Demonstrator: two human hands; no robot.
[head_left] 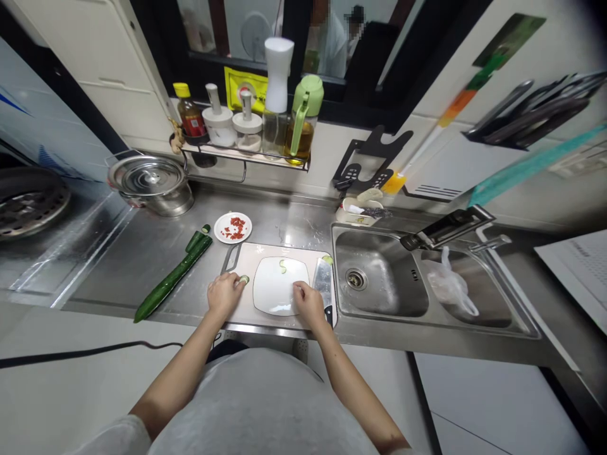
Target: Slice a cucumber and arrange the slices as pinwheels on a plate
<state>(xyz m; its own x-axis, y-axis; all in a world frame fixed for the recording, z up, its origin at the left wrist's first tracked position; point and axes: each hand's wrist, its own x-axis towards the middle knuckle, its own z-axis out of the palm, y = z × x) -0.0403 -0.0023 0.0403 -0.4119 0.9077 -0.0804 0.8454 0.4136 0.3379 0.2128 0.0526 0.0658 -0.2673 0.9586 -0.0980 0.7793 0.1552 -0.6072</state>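
Observation:
A white plate (275, 292) rests on the pale cutting board (245, 259), with a few thin cucumber slices (283, 266) laid in a curve near its far edge. My left hand (224, 294) is closed at the board's left side, its fingertips on a small stack of cucumber slices (244, 279). Over the plate's right edge, my right hand (309, 303) is pinched; whatever it may hold is hidden. To its right lies a kitchen knife (323, 281), blade flat on the board, beside a cucumber end piece (327, 260).
A long cucumber (173, 278) with shorter pieces lies left of the board. Behind is a small plate (219, 226) of chopped red bits. A steel pot (173, 201) stands back left, a double sink (379, 309) to the right. Bottles and jars fill a wall shelf (270, 158).

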